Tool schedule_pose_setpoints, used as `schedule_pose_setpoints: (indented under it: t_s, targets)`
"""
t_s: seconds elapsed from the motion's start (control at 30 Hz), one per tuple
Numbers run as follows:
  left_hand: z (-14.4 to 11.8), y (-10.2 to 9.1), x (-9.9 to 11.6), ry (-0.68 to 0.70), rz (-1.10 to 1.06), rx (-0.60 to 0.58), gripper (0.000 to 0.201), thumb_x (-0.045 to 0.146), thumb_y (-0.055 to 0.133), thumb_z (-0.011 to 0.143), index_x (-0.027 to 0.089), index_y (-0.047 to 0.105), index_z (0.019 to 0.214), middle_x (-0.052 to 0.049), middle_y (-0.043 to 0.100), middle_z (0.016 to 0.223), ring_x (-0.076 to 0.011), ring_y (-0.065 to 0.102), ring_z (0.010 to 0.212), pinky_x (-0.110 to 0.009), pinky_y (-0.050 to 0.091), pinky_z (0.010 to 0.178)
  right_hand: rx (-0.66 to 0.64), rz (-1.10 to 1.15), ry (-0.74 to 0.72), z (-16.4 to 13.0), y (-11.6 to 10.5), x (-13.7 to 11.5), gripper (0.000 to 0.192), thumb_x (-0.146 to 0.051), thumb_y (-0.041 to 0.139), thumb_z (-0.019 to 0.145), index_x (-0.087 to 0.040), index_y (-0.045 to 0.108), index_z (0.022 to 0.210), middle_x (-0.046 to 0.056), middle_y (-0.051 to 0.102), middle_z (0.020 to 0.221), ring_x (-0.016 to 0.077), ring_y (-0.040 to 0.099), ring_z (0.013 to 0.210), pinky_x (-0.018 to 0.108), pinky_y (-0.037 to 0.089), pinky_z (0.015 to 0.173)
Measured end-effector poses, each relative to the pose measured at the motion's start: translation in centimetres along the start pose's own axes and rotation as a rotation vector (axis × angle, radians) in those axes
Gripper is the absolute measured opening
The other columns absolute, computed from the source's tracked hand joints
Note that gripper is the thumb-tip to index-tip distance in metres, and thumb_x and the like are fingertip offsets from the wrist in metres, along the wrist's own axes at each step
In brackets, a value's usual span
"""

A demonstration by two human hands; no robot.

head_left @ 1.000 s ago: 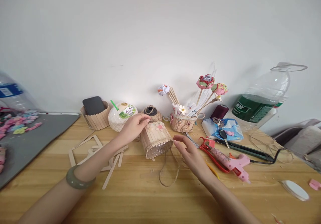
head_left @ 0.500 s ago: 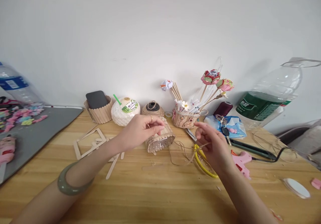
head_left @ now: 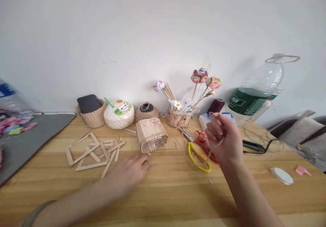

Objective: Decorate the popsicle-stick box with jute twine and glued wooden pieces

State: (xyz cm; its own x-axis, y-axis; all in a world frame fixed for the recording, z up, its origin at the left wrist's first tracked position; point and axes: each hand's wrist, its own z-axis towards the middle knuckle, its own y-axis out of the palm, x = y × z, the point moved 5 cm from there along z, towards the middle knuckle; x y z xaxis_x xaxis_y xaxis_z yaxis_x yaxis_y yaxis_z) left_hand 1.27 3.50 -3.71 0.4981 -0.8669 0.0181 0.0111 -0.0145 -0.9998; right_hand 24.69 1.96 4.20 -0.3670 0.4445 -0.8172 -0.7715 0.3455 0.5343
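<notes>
In the head view, the right hand is raised above the surface, its fingers pinched together on a thin strand of twine that trails down toward the yellow-handled scissors lying just beside it. The left hand rests low on the surface, blurred, fingers loosely spread and holding nothing that can be made out; it lies just in front of the stick-clad cup without touching it. That cup lies tilted on its side near the middle of the surface, its wall already covered in craft sticks, small pink flowers fixed at one end and the clear rim bare at the other. As a judgement, the cladding and flower trim look done, while the twine is not yet on the cup. Loose craft sticks and a stick frame lie to the left; behind stand a twine ball, a white coconut drink, a finished holder with paper flowers and a large plastic bottle. Red-handled scissors sit partly hidden behind the right hand.
</notes>
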Motion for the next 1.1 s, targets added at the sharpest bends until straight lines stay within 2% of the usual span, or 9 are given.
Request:
schedule_pose_setpoints:
  t_s: [0.27,0.43,0.5,0.57,0.67,0.73,0.83,0.97,1.1]
  targets:
    - [0.8,0.6,0.2,0.047,0.203,0.000,0.032,-0.006,0.036,0.075,0.012,0.057,0.091,-0.014,0.063,0.092,-0.0239,0.062,0.083,-0.029,0.052,0.058,0.068,-0.145,-0.172,2.2,-1.7,-2.2,0.010,-0.028,0.054,0.074,-0.019,0.058,0.073,-0.010,0.025,0.044,0.0061,0.016,0.036,0.018,0.015,0.033]
    - [0.5,0.6,-0.5,-0.048,0.092,0.055,0.026,0.005,0.034,0.082,0.015,0.054,0.093,-0.011,0.063,0.097,-0.0224,0.062,0.083,-0.032,0.050,0.065,0.172,-1.101,-0.629,2.4,-1.5,-4.0,0.017,-0.026,0.050,0.078,-0.019,0.060,0.090,0.001,0.052,0.067,0.0167,0.047,0.063,0.030,0.039,0.058]
    - [0.5,0.3,-0.5,-0.105,-0.013,0.050,0.022,0.012,0.032,0.086,0.017,0.054,0.090,-0.008,0.065,0.090,-0.0208,0.062,0.079,-0.031,0.049,0.066,0.036,-1.333,-0.702,0.8,0.0,-3.1,0.023,-0.025,0.048,0.081,-0.019,0.057,0.102,0.008,0.058,0.087,0.0239,0.051,0.084,0.038,0.040,0.075]
    - [0.7,0.1,-0.3,-0.170,-0.141,0.040,0.021,0.019,0.031,0.089,0.018,0.052,0.087,-0.005,0.066,0.081,-0.0191,0.063,0.073,-0.029,0.047,0.064,-0.192,-1.346,-0.647,-1.5,1.7,-1.2,0.019,-0.026,0.050,0.082,-0.024,0.058,0.099,0.005,0.062,0.082,0.0207,0.057,0.075,0.033,0.044,0.068]
    - [1.1,-0.3,0.0,-0.234,-0.284,0.067,0.018,0.023,0.033,0.089,0.019,0.050,0.086,-0.004,0.066,0.076,-0.0186,0.063,0.067,-0.028,0.046,0.061,-0.809,-1.342,-0.434,-5.8,4.4,3.5,0.027,-0.028,0.048,0.085,-0.021,0.052,0.111,0.008,0.062,0.104,0.0204,0.061,0.080,0.032,0.046,0.069]
    - [1.3,-0.7,0.3,-0.231,-0.343,0.118,0.015,0.021,0.036,0.086,0.019,0.050,0.083,-0.004,0.066,0.076,-0.0185,0.062,0.068,-0.028,0.045,0.061,-0.997,-1.386,-0.385,-7.6,5.1,5.6,0.024,-0.029,0.043,0.088,-0.020,0.055,0.108,0.008,0.065,0.097,0.0202,0.061,0.079,0.030,0.046,0.067]
    - [1.4,-1.1,0.5,-0.217,-0.444,0.160,0.014,0.022,0.037,0.086,0.019,0.050,0.081,-0.004,0.065,0.078,-0.0170,0.060,0.069,-0.026,0.043,0.062,-1.071,-1.384,-0.352,-8.0,5.2,7.0,0.025,-0.028,0.037,0.092,-0.020,0.061,0.094,0.005,0.066,0.078,0.0176,0.061,0.068,0.026,0.043,0.061]
    - [1.2,-1.2,0.2,-0.215,-0.542,0.065,0.020,0.029,0.038,0.088,0.018,0.053,0.081,-0.002,0.063,0.074,-0.0149,0.057,0.065,-0.024,0.040,0.060,-1.076,-1.283,-0.244,-6.6,4.5,6.7,0.030,-0.030,0.039,0.091,-0.018,0.064,0.080,0.003,0.063,0.064,0.0138,0.057,0.056,0.023,0.041,0.054]
    - [0.7,-0.7,-0.7,-0.225,-0.598,-0.048,0.020,0.031,0.044,0.086,0.019,0.057,0.078,0.000,0.063,0.074,-0.0143,0.057,0.069,-0.022,0.038,0.063,-0.858,-1.172,-0.020,-3.8,2.3,5.3,0.029,-0.034,0.046,0.087,-0.016,0.063,0.073,-0.002,0.056,0.051,0.0096,0.051,0.045,0.020,0.038,0.047]
